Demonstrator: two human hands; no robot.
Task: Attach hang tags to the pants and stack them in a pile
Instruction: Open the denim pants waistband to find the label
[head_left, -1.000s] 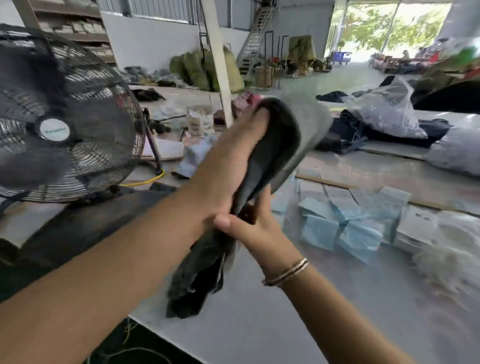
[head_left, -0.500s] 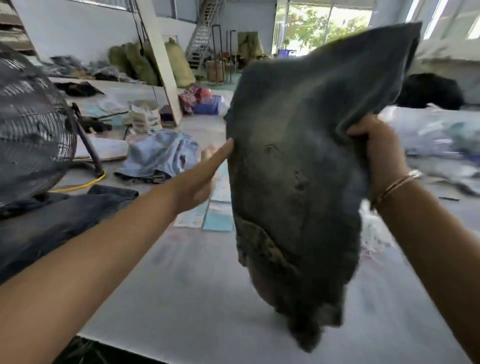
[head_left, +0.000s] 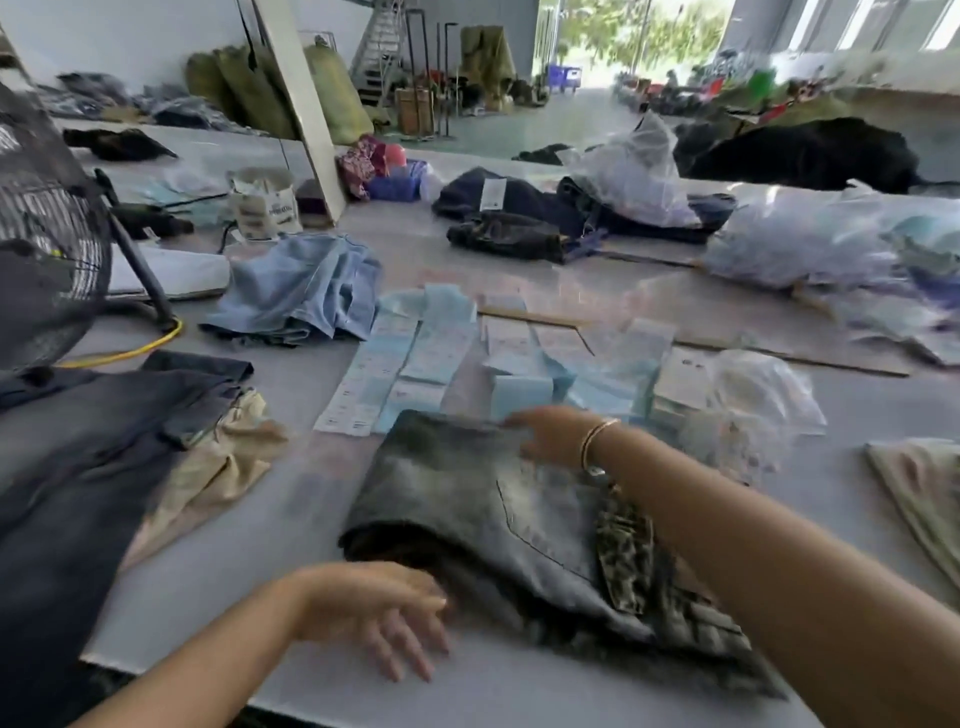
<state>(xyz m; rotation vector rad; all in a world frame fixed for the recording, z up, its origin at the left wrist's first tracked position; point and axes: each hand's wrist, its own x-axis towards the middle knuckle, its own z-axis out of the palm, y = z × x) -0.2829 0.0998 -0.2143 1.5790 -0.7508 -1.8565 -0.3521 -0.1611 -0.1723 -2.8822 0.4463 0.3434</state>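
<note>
Half a second ago the faded grey denim pants (head_left: 483, 514) were hanging in the air, gripped at the top by the right hand; now they are lying folded flat on the pale grey surface (head_left: 249, 551) in the lower middle of the frame. The right hand (head_left: 548, 434) is resting on the far edge of the pants, its fingers stretched out flat and gripping nothing, a thin metal bangle (head_left: 595, 441) sitting at its wrist. The left hand (head_left: 387, 616) is lying released at the near left corner of the pants, fingers spread and relaxed, touching the fabric edge and the surface. A leopard-print patch (head_left: 623, 551) is showing on the pants just under the right forearm.

Just beyond the pants, in the middle of the frame, rows of light blue and white paper hang tags (head_left: 415, 358) are lying spread across the surface. At the left of the frame a pile of dark and beige pants (head_left: 119, 447) is sitting near the surface's edge. A crumpled light blue garment (head_left: 306, 291) is lying farther back, left of centre. A black wire-caged fan (head_left: 41, 234) is standing at the left edge, and clear plastic bags (head_left: 758, 395) are bunched at the right, beside the tags.
</note>
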